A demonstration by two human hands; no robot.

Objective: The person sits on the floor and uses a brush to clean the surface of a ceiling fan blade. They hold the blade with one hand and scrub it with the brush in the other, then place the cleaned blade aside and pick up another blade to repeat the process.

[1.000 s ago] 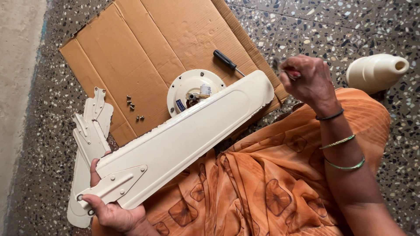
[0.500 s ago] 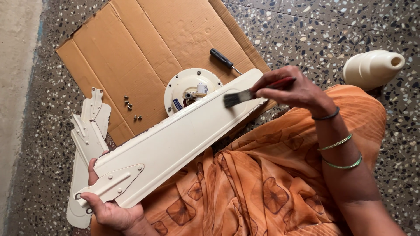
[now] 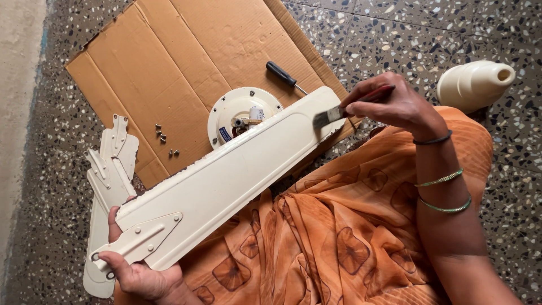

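Note:
A long cream fan blade lies slantwise across my lap, its metal bracket end at the lower left. My left hand grips that bracket end from below. My right hand holds a small paintbrush with a red handle. Its bristles rest on the blade's far tip at the upper right. Behind the blade sits the round cream fan motor housing on a flattened cardboard sheet.
A black-handled screwdriver and several loose screws lie on the cardboard. Two more fan blades are stacked at the left on the speckled floor. A cream cone-shaped fan cover lies at the upper right. Orange cloth covers my lap.
My right hand came down with the brush onto the blade's far end, then swept it outward toward the tip. My left hand kept its hold on the bracket end.

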